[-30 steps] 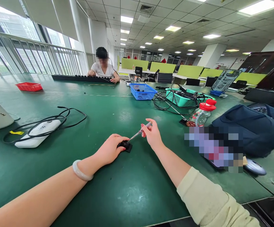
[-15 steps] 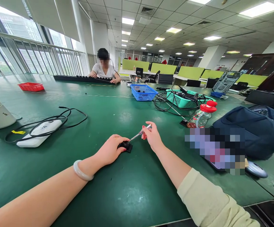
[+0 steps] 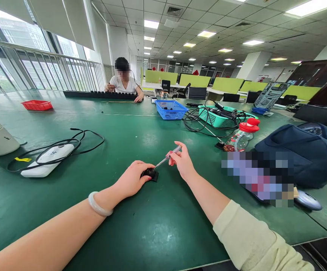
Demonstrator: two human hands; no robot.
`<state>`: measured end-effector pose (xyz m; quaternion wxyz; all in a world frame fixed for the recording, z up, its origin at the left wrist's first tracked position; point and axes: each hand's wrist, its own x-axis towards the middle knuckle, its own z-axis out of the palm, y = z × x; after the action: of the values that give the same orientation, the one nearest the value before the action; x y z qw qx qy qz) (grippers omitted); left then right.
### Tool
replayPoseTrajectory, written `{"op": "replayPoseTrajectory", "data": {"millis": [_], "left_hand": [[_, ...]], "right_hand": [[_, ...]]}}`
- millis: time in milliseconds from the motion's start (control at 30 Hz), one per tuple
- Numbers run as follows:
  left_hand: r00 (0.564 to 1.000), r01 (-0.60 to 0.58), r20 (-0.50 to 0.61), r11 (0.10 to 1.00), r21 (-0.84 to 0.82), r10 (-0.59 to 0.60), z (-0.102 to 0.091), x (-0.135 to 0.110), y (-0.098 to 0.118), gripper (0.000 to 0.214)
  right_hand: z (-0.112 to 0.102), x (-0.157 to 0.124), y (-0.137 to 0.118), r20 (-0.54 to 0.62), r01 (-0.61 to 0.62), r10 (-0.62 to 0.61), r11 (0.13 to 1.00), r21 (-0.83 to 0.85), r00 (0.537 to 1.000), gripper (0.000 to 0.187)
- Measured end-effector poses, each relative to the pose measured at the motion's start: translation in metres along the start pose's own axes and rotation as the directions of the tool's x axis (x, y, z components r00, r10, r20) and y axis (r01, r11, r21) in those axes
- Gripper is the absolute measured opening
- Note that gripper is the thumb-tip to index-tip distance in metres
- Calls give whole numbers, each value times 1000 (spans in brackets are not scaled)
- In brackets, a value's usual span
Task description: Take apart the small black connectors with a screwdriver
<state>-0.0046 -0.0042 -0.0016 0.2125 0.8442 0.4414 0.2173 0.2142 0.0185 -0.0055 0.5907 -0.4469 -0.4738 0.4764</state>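
Observation:
Near the middle of the green table (image 3: 118, 222), my left hand (image 3: 133, 177) is closed round a small black part (image 3: 152, 174) with a flat square base, holding it against the tabletop. Its exact kind is too small to make out, and my fingers cover its left side. My right hand (image 3: 182, 162) grips a screwdriver (image 3: 163, 161) by its clear handle, between thumb and fingers. The thin metal shaft slants down to the left, and its tip meets the top of the black part.
Left lie a white power bank (image 3: 49, 160) with a black cable and a red tray (image 3: 36, 105). Ahead stand a blue basket (image 3: 171, 114) and a green basket (image 3: 220, 121) of cables. Rightward are a red-lidded jar (image 3: 241, 137) and a dark bag (image 3: 295, 158). A person (image 3: 123, 81) sits opposite.
My hands, the screwdriver and the black part stay nearly in place. Across the table, the other person's one hand has risen from the long black strip.

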Motion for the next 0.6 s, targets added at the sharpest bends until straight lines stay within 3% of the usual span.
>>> {"op": "replayPoseTrajectory", "data": {"millis": [600], "left_hand": [[996,80,37,996,-27,-79,-5,-2,8,37]], "right_hand": [[0,3,5,-10,2,-2,1000,-24,1000,57]]}}
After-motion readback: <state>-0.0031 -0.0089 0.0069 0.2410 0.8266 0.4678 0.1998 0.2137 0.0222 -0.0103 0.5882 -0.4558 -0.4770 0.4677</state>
